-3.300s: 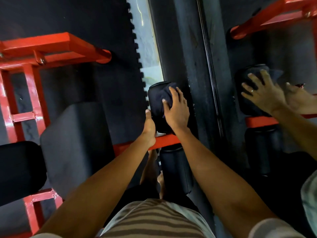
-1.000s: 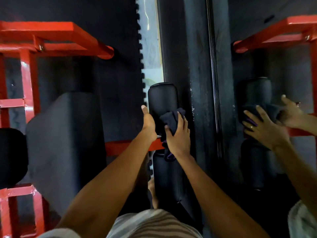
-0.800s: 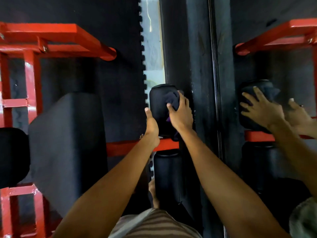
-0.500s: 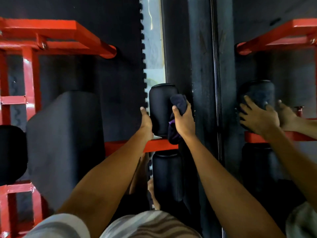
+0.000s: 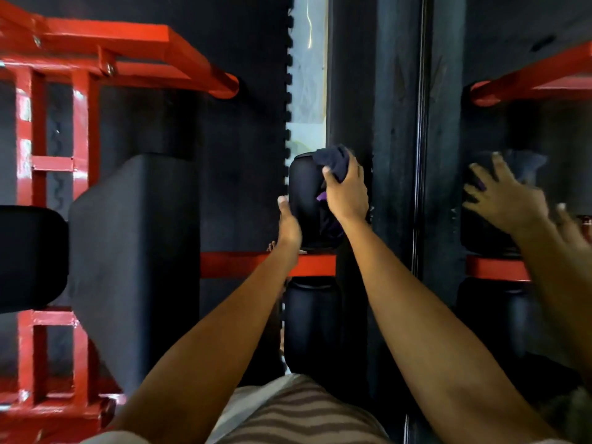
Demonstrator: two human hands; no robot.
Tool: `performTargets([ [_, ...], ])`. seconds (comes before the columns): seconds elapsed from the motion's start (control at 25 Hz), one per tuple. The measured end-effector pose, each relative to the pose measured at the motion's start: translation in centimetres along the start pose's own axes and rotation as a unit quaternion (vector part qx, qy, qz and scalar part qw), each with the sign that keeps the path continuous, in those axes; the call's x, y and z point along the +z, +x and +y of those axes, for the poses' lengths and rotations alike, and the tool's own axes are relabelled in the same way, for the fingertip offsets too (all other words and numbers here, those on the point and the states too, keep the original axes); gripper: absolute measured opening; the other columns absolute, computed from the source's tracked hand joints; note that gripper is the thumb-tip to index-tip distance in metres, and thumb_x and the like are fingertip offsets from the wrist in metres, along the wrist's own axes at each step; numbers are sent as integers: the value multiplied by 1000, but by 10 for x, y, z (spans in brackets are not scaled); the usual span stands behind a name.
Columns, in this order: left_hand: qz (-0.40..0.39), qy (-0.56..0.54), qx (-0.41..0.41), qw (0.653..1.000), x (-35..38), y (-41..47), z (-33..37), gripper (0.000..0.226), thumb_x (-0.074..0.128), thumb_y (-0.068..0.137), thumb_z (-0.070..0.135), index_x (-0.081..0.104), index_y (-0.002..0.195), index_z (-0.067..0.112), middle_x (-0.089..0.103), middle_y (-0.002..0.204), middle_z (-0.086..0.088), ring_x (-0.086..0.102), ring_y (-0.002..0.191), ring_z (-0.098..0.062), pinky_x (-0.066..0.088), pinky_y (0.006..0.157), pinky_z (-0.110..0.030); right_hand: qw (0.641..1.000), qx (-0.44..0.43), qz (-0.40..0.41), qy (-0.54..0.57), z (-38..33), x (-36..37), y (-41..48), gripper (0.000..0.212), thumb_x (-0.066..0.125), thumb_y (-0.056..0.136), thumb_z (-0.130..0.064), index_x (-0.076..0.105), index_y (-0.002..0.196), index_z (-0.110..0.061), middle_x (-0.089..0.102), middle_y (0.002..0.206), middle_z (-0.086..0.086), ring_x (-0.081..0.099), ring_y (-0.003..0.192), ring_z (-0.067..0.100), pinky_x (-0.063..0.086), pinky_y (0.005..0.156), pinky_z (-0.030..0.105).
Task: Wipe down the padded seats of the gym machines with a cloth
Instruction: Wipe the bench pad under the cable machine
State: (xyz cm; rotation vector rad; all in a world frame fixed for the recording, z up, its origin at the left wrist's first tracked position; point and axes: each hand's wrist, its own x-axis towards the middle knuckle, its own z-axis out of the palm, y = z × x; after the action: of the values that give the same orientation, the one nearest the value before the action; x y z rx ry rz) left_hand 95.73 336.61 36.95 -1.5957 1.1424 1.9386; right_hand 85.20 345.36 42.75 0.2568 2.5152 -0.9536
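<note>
At the centre of a downward view from the head, a person's right hand (image 5: 346, 190) clutches a bunched dark cloth (image 5: 333, 161), fingers curled round it, and presses it against the top right edge of an upright black roller pad (image 5: 302, 200). A scrap of purple shows in the cloth just below the thumb. On the pad's left side rests the left hand (image 5: 288, 222), thumb pointing up along the padding; its fingers are tucked out of sight, so I cannot tell whether they wrap round anything. Both bare forearms reach up from the bottom of the view, above a striped shirt (image 5: 298, 411). The roller pad stands directly above a red crossbar (image 5: 230, 264), and a second black roller pad (image 5: 312, 325) hangs just below that bar. To the left is a large dark padded seat (image 5: 134, 251), with another black pad (image 5: 28, 254) touching the left edge of the view. A red steel frame (image 5: 86, 52) runs across the upper left and down the left side. Dark rubber matting (image 5: 243, 123) covers the floor, with a pale strip of floor (image 5: 309, 75) beside its toothed edge. At the right, a mirror (image 5: 512, 27) repeats the hands, cloth and pads.
</note>
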Motion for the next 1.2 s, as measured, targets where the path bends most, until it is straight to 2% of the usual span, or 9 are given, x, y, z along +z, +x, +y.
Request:
performTargets([
  [0.12, -3, -43, -31, 999, -1, -27, 28, 98, 16, 92, 82, 55, 143, 9, 59, 141, -12, 55, 131, -29, 39, 116, -46, 990, 91, -2, 105, 22, -1, -21, 62, 56, 99, -52, 37, 153, -29, 61, 140, 0, 60, 125, 29, 45, 97, 40],
  [0.32, 49, -33, -28, 998, 16, -35, 13, 121, 19, 63, 105, 58, 140, 20, 62, 138, -6, 58, 125, -31, 44, 110, -51, 986, 105, 19, 129, 63, 15, -100, 67, 65, 95, -42, 36, 154, -29, 48, 152, -1, 50, 137, 26, 43, 110, 44],
  [0.44, 107, -9, 37, 994, 25, -54, 10, 116, 19, 64, 102, 54, 140, 23, 61, 135, -3, 57, 122, -29, 43, 109, -52, 999, 10, 22, -31, 51, 26, -117, 77, 69, 90, -39, 31, 157, -35, 27, 165, -2, 34, 146, 30, 36, 110, 51],
  [0.6, 73, -19, 30, 997, 17, -40, 3, 123, 26, 54, 108, 54, 143, 28, 62, 138, 0, 58, 125, -23, 44, 111, -47, 980, -103, 17, -170, 14, 25, -61, 69, 65, 93, -47, 34, 154, -44, 22, 168, -4, 27, 149, 31, 37, 108, 56],
  [0.76, -8, -38, 5, 999, 5, -30, 22, 95, 14, 91, 84, 55, 144, 16, 61, 140, -9, 58, 128, -26, 43, 113, -44, 999, -36, 4, -23, 5, 6, -3, 66, 61, 96, -49, 35, 154, -36, 37, 160, -4, 46, 139, 33, 44, 104, 49],
  [0.88, 0, -69, -47, 997, -3, -28, 30, 102, 15, 87, 88, 54, 145, 14, 58, 143, -11, 55, 131, -31, 40, 116, -47, 994, 75, -18, 74, 27, -3, -15, 65, 56, 98, -53, 35, 155, -30, 53, 149, 1, 54, 132, 31, 42, 104, 42],
  [1.0, 9, -49, -30, 998, 6, -41, 23, 112, 21, 71, 101, 55, 144, 25, 60, 141, -4, 55, 130, -29, 41, 114, -50, 994, 61, -17, 85, 59, 0, -71, 65, 58, 98, -52, 34, 155, -34, 50, 152, -2, 54, 133, 26, 43, 103, 39],
  [1.08, 44, -32, 7, 999, 17, -39, 9, 125, 25, 50, 111, 56, 141, 32, 61, 139, -1, 58, 126, -27, 45, 109, -50, 999, 9, -10, 39, 71, 7, -103, 68, 60, 95, -46, 32, 156, -35, 38, 159, -4, 48, 138, 28, 44, 105, 45],
  [1.2, 76, 18, 64, 995, 26, -39, -7, 115, 22, 60, 105, 47, 147, 33, 51, 150, 1, 47, 138, -24, 37, 116, -50, 990, -61, -5, -129, 62, 20, -120, 77, 68, 90, -39, 29, 157, -39, 21, 167, 1, 32, 147, 37, 39, 110, 57],
])
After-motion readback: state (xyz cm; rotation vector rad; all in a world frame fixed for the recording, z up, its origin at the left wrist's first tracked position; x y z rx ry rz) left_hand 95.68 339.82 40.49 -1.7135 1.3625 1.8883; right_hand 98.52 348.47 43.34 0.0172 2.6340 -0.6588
